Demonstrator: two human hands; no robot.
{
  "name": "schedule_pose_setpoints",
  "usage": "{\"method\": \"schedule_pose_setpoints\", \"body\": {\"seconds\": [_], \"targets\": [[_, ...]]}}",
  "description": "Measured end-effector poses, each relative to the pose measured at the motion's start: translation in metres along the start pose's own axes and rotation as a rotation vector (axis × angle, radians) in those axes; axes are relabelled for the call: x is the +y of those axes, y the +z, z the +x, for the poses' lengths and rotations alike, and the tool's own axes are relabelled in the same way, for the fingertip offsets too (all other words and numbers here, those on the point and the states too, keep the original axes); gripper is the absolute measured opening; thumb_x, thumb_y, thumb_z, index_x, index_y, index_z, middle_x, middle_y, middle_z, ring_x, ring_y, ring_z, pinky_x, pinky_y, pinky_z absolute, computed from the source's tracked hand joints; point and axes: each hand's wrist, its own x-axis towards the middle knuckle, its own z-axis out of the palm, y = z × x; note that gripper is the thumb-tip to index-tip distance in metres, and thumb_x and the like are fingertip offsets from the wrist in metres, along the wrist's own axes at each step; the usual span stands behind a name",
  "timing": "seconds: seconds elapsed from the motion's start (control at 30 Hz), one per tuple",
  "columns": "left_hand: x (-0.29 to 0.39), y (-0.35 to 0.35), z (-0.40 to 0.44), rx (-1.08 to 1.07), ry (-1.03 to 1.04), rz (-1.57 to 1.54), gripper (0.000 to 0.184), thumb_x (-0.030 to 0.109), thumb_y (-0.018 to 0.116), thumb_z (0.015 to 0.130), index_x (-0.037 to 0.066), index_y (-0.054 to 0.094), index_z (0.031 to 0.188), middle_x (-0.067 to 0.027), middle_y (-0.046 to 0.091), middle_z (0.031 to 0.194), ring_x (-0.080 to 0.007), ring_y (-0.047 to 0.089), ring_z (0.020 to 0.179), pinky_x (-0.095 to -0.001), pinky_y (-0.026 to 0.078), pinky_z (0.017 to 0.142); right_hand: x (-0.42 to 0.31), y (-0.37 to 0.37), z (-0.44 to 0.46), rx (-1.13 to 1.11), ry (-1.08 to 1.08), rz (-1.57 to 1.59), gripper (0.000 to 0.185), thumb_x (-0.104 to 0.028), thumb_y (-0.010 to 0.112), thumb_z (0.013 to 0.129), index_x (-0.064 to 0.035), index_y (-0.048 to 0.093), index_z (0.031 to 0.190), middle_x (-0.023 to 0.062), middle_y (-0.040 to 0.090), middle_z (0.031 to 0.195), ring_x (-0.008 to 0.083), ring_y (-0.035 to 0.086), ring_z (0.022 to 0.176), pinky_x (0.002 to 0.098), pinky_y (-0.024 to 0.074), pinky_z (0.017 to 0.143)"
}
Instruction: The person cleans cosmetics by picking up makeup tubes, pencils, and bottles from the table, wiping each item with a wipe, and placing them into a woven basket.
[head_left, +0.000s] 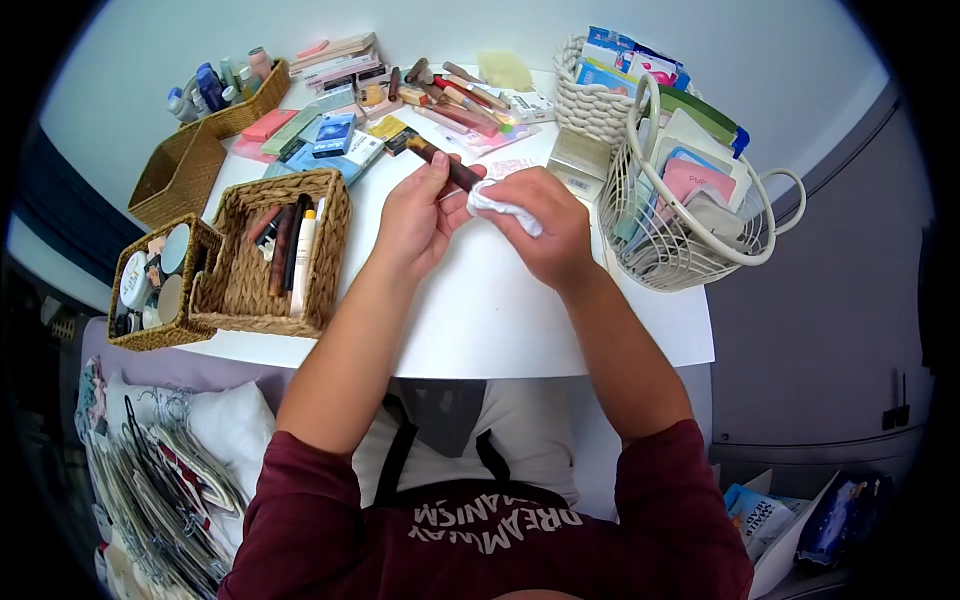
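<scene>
Above the middle of the white table, my left hand is closed around a dark brown cosmetic tube with a gold-coloured end. The tube is tilted, its gold end pointing up and to the left. My right hand grips a bunched white cloth, pressed against the tube's lower end. That end is hidden by the cloth and fingers. To the left of my hands, a woven basket holds several slim cosmetic tubes, dark ones and a cream-coloured one with a yellow cap.
Cosmetic boxes, palettes and a pile of tubes spread along the back of the table. At right stand a white wire basket of packets and a white rope basket. More woven baskets line the left side. Clothes hangers lie lower left.
</scene>
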Motion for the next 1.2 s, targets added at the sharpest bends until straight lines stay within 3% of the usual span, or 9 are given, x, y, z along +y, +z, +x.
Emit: {"method": "schedule_pose_setpoints", "body": {"seconds": [0.2, 0.33, 0.47, 0.63, 0.8, 0.9, 1.03, 1.1, 1.2], "targets": [[0.004, 0.011, -0.007, 0.035, -0.011, 0.025, 0.034, 0.03, 0.047, 0.103, -0.002, 0.056, 0.11, -0.0157, 0.066, 0.102, -0.0202, 0.069, 0.086, -0.0294, 0.061, 0.075, 0.01, -0.007, 0.003, 0.195, 0.067, -0.058, 0.027, 0.001, 0.077, 0.072, -0.0061, 0.07, 0.097, 0.0102, 0.065, 0.088, 0.0275, 0.064, 0.084, 0.0352, 0.0515, 0.074], [0.0, 0.009, -0.004, 0.044, -0.011, -0.004, 0.035, 0.031, 0.048, 0.103, -0.002, 0.055, 0.112, -0.0146, 0.066, 0.1, -0.0207, 0.07, 0.085, -0.0292, 0.061, 0.073, 0.004, -0.001, 0.001, 0.048, -0.04, 0.002, 0.027, 0.001, 0.076, 0.072, -0.006, 0.071, 0.098, 0.0117, 0.065, 0.088, 0.029, 0.063, 0.085, 0.0355, 0.0516, 0.075], [-0.007, 0.002, -0.001, 0.038, 0.006, 0.008, 0.036, 0.033, 0.047, 0.103, -0.001, 0.053, 0.116, -0.0128, 0.066, 0.097, -0.0207, 0.07, 0.083, -0.0295, 0.061, 0.073, 0.014, -0.001, -0.001, 0.12, 0.115, -0.077, 0.023, -0.001, 0.076, 0.074, -0.0041, 0.069, 0.095, 0.0107, 0.064, 0.089, 0.0269, 0.064, 0.083, 0.0338, 0.0514, 0.075], [-0.008, 0.017, -0.014, 0.126, 0.062, 0.2, 0.031, 0.033, 0.044, 0.104, 0.006, 0.052, 0.118, -0.0019, 0.057, 0.081, -0.0125, 0.059, 0.064, -0.027, 0.049, 0.056, 0.019, 0.01, -0.003, 0.239, 0.273, -0.033, 0.018, -0.003, 0.077, 0.078, -0.0013, 0.068, 0.093, 0.0097, 0.066, 0.088, 0.0223, 0.064, 0.081, 0.0293, 0.0494, 0.072], [0.056, 0.005, -0.063, 0.136, 0.18, 0.454, 0.022, 0.022, 0.05, 0.101, 0.011, 0.052, 0.12, 0.0022, 0.053, 0.082, -0.0043, 0.047, 0.06, -0.0199, 0.035, 0.047, -0.026, 0.049, 0.022, -0.032, 0.311, 0.088, 0.018, -0.01, 0.076, 0.081, -0.0011, 0.068, 0.094, 0.0104, 0.067, 0.089, 0.0221, 0.065, 0.082, 0.0308, 0.0493, 0.075], [0.098, -0.022, -0.093, 0.244, 0.201, 0.53, 0.039, 0.013, 0.051, 0.096, 0.01, 0.048, 0.134, 0.0002, 0.059, 0.09, -0.0051, 0.05, 0.063, -0.0193, 0.038, 0.047, -0.057, 0.091, 0.037, -0.093, 0.332, 0.251, 0.019, -0.011, 0.076, 0.081, -0.001, 0.068, 0.096, 0.0108, 0.068, 0.089, 0.0222, 0.065, 0.083, 0.0308, 0.0497, 0.076], [0.151, -0.074, -0.117, 0.247, 0.205, 0.867, 0.053, 0.004, 0.049, 0.09, 0.008, 0.044, 0.142, -0.0005, 0.062, 0.098, -0.0053, 0.053, 0.069, -0.019, 0.041, 0.051, -0.092, 0.142, 0.054, -0.116, 0.318, 0.356, 0.02, -0.013, 0.075, 0.082, -0.0011, 0.069, 0.097, 0.0114, 0.069, 0.093, 0.0215, 0.066, 0.085, 0.0307, 0.0501, 0.078], [0.171, -0.099, -0.124, 0.298, 0.169, 0.961, 0.057, -0.003, 0.045, 0.085, 0.003, 0.045, 0.141, -0.0061, 0.065, 0.117, -0.0062, 0.053, 0.068, -0.0192, 0.044, 0.056, -0.103, 0.158, 0.056, -0.148, 0.362, 0.388, 0.022, -0.016, 0.075, 0.082, -0.0016, 0.069, 0.098, 0.0118, 0.07, 0.093, 0.0217, 0.066, 0.086, 0.0308, 0.0504, 0.078], [0.185, -0.125, -0.123, 0.385, 0.249, 1.309, 0.048, -0.001, 0.046, 0.085, -0.002, 0.05, 0.133, -0.0197, 0.064, 0.121, -0.0323, 0.064, 0.11, -0.0397, 0.049, 0.091, -0.107, 0.173, 0.056, -0.173, 0.419, 0.383, 0.023, -0.019, 0.075, 0.083, -0.0023, 0.069, 0.098, 0.0118, 0.07, 0.093, 0.0217, 0.067, 0.085, 0.0315, 0.0509, 0.077]]}}
